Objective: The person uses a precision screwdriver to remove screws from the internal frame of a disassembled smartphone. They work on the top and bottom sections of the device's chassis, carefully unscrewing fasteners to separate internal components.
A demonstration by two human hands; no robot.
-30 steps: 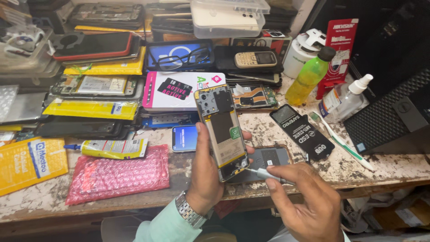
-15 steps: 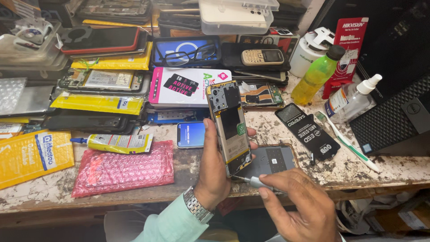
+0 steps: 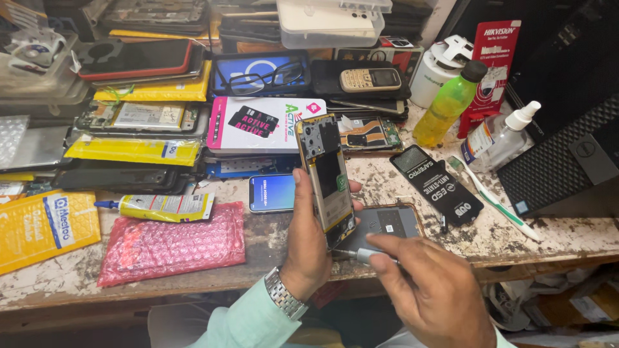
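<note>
Gold-edged metal frame, flat and oblong: opened phone [image 3: 325,177], back cover off, dark camera cut-outs at the far end, pale battery and green boards showing. My left hand [image 3: 309,248] has its grip clenched round the near half, holding it upright and tilted above the counter [image 3: 535,238]; steel-link watch [image 3: 284,298] at the wrist.

Slim silver screwdriver [image 3: 356,255]: pinched in the grip of my right hand [image 3: 429,296], tip touching the phone's near right corner.

Since the earlier frame: phone and both hands sit slightly right and nearer; the tool is still at the same corner.

Grey glossy back cover [image 3: 387,222]: flat on the counter just behind the tool, partly hidden by the phone.

Pink bubble-wrap pouch [image 3: 171,241], crinkled: near left. Yellow glue tube [image 3: 164,207] beside it, farther.

Black anti-static brush pack [image 3: 438,183]: right of the phone. White-green toothbrush [image 3: 493,200], yellow-green bottle [image 3: 448,106], clear spray bottle [image 3: 500,135]: far right.

Counter surface: chipped, paint-flecked stone.
</note>
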